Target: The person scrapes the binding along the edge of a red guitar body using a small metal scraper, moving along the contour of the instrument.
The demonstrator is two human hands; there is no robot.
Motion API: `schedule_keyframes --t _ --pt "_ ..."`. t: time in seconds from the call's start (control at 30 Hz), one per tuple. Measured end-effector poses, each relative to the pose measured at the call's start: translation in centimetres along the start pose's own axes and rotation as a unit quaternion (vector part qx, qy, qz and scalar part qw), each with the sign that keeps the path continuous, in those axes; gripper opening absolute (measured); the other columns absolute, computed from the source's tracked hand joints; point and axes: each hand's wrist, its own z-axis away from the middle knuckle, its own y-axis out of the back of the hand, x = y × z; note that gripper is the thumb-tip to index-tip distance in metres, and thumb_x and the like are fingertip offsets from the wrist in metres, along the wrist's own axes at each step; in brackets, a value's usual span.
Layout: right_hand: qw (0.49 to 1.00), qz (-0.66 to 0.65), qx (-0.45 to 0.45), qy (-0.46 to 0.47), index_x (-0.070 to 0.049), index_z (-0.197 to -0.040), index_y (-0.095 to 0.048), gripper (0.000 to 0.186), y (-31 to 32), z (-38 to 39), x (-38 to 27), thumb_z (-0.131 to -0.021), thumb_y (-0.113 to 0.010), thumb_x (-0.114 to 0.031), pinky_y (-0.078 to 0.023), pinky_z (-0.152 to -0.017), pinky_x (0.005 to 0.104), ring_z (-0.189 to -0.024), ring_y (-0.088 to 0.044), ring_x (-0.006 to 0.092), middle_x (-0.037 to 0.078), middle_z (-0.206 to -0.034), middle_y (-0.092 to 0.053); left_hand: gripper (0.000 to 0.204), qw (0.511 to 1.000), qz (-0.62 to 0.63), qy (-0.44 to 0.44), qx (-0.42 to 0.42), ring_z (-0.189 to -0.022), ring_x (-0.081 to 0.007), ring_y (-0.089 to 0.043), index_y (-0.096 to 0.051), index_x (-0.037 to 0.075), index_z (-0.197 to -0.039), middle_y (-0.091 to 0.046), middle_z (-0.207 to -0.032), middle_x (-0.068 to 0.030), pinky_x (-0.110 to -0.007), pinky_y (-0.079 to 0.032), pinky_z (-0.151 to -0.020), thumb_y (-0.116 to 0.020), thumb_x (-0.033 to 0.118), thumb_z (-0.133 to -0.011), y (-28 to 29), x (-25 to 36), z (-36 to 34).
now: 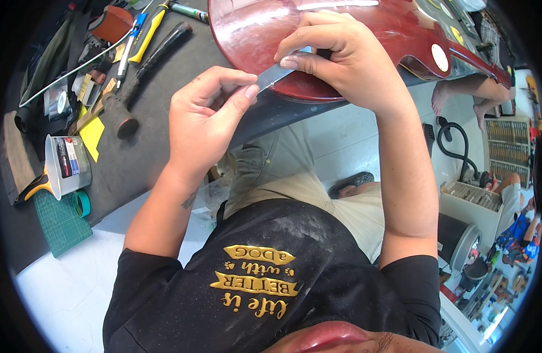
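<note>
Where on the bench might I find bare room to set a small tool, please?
The dark bench is bare between the hammer and the left hand, and between the hammer's handle and the red guitar. Left of the hammer is crowded: yellow sheet, plastic tub, green cutting mat.

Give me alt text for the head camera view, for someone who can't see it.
A person's left hand and right hand pinch a flat grey strip at the edge of a glossy red guitar on a dark workbench. A hammer and a clear tub sit to the left.
</note>
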Motion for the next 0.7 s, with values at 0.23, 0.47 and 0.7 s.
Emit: schedule_keyframes --t 0.23,0.47,0.7 --pt "1.0 -0.025 0.001 0.002 -0.003 -0.095 -0.076 0.01 -0.03 0.04 0.19 -0.085 -0.079 -0.007 -0.046 -0.071 0.0333 -0.076 -0.059 0.018 0.004 -0.08 -0.066 0.01 1.0 -0.008 0.012 -0.017 -0.084 -0.0081 -0.067 -0.073 -0.002 -0.105 -0.072 -0.093 -0.0038 -0.023 -0.053 -0.077 -0.073 -0.001 -0.095 0.29 0.22 0.13" --pt "1.0 -0.029 -0.001 0.001 -0.003 -0.095 -0.077 0.01 -0.06 0.0 0.25 -0.085 -0.079 -0.007 -0.046 -0.07 0.0327 -0.076 -0.06 0.0178 0.004 -0.079 -0.066 0.009 1.0 -0.002 0.01 -0.013 -0.083 -0.0077 -0.067 -0.074 -0.002 -0.103 -0.072 -0.091 -0.0033 -0.023 -0.052 -0.076 -0.074 -0.002 -0.094 0.28 0.17 0.13" --pt "0.999 -0.002 -0.025 0.029 -0.004 -0.094 -0.076 0.01 0.31 0.07 0.0 -0.085 -0.079 -0.008 -0.044 -0.069 0.0351 -0.075 -0.058 0.0206 0.005 -0.077 -0.064 0.008 0.999 -0.04 0.001 -0.034 -0.081 -0.0063 -0.066 -0.074 -0.001 -0.102 -0.072 -0.089 -0.0013 -0.022 -0.051 -0.073 -0.074 -0.001 -0.093 0.29 0.73 0.41"
